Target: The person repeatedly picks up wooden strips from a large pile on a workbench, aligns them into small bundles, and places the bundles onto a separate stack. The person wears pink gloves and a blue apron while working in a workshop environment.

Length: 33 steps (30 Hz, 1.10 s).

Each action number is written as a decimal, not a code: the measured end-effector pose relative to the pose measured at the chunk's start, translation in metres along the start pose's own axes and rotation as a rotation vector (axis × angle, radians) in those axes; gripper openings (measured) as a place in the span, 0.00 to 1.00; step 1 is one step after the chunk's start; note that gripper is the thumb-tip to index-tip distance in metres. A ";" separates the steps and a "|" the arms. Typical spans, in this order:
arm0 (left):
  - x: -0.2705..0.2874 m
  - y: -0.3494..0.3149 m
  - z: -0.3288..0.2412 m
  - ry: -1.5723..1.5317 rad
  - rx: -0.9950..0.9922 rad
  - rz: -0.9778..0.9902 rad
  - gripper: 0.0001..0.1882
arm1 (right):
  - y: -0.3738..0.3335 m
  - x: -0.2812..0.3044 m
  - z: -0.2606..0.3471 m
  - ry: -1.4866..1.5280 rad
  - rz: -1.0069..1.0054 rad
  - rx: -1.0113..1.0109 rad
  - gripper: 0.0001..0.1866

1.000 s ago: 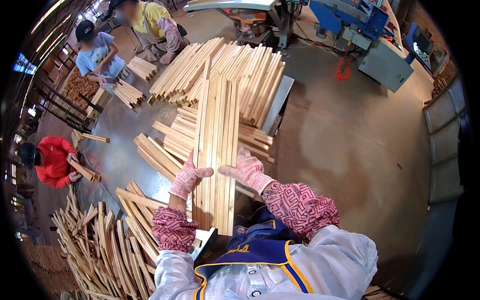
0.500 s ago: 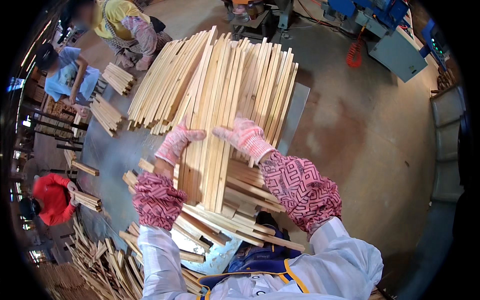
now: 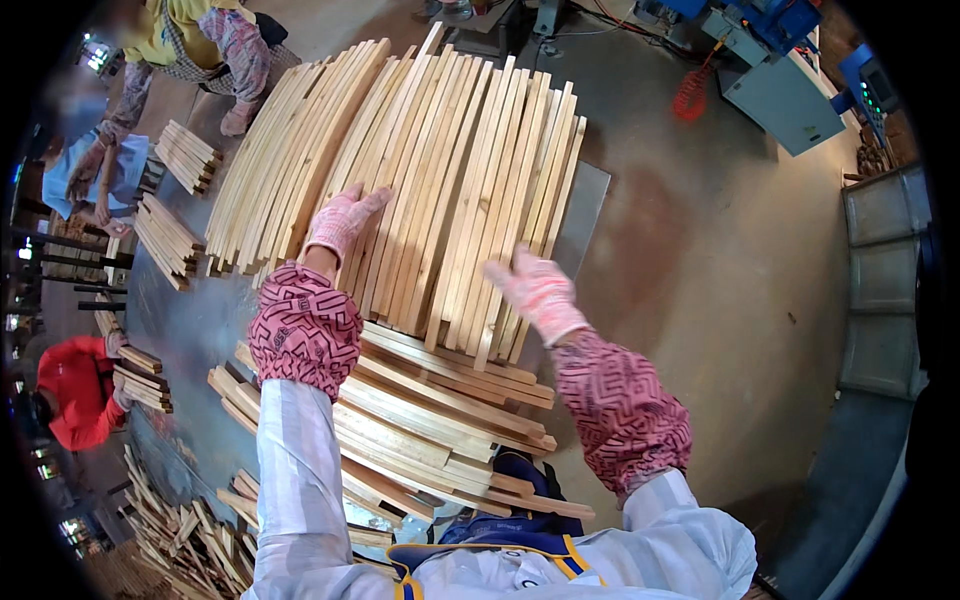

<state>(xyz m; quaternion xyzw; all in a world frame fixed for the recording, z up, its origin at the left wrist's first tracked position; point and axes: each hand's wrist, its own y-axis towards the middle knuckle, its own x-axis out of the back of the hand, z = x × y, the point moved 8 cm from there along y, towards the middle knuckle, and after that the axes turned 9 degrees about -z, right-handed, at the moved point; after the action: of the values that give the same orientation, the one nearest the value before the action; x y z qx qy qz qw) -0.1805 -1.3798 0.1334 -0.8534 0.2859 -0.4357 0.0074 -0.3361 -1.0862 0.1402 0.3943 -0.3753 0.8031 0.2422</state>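
A broad row of long, pale wooden strips [image 3: 425,190] lies side by side in front of me, their near ends uneven. My left hand [image 3: 345,218], in a pink-and-white knit glove, rests on the strips left of the middle with its fingers outstretched. At the near right end of the row is my right hand [image 3: 538,292], gloved alike and a little blurred, its fingers apart and nothing held. Whether its fingertips touch the strips I cannot tell. Closer to my body, more wooden strips [image 3: 420,400] lie crosswise in a loose pile.
Small strip bundles [image 3: 165,238] lie at the left on a grey metal table [image 3: 165,320]. A jumbled strip heap [image 3: 180,530] is at the lower left. People in yellow [image 3: 185,40], light blue [image 3: 85,180] and red [image 3: 75,390] work there. A blue-grey machine [image 3: 780,100] stands far right.
The strips that stuck out toward me between my hands now lie farther away, spread into the row. My hands have moved apart, the left one farther forward, the right one to the right.
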 end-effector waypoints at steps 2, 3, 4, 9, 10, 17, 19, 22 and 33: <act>0.009 -0.004 -0.013 0.197 -0.022 -0.031 0.51 | -0.005 -0.011 0.038 -0.046 0.094 -0.054 0.53; 0.012 -0.010 -0.033 0.290 -0.038 -0.046 0.50 | -0.002 -0.012 0.035 -0.017 0.078 -0.063 0.53; 0.015 -0.016 -0.045 0.381 -0.044 -0.066 0.48 | 0.001 -0.016 0.031 0.007 0.066 -0.063 0.53; 0.006 -0.029 -0.039 0.279 -0.084 -0.123 0.41 | -0.004 -0.014 0.022 0.065 0.027 0.021 0.52; 0.012 -0.038 -0.027 0.276 -0.119 -0.255 0.40 | -0.009 -0.007 0.027 0.024 -0.069 0.097 0.44; 0.025 -0.289 0.055 0.146 -0.241 -0.561 0.31 | -0.132 -0.038 0.014 0.402 0.127 0.490 0.06; 0.003 -0.388 0.090 0.205 -0.101 -0.416 0.33 | -0.184 -0.086 -0.012 0.640 0.360 0.184 0.09; -0.018 -0.528 0.110 0.295 -0.046 -0.477 0.31 | -0.287 -0.122 -0.006 0.633 0.683 0.120 0.20; -0.081 -0.877 0.176 -0.049 0.466 -0.831 0.24 | -0.558 -0.258 0.051 -0.376 0.625 1.222 0.32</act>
<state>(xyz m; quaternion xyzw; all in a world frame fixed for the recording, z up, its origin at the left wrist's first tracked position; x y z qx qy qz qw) 0.3363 -0.6478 0.1945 -0.8812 -0.1851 -0.4339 0.0305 0.2168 -0.8148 0.1807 0.4653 0.0111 0.8202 -0.3326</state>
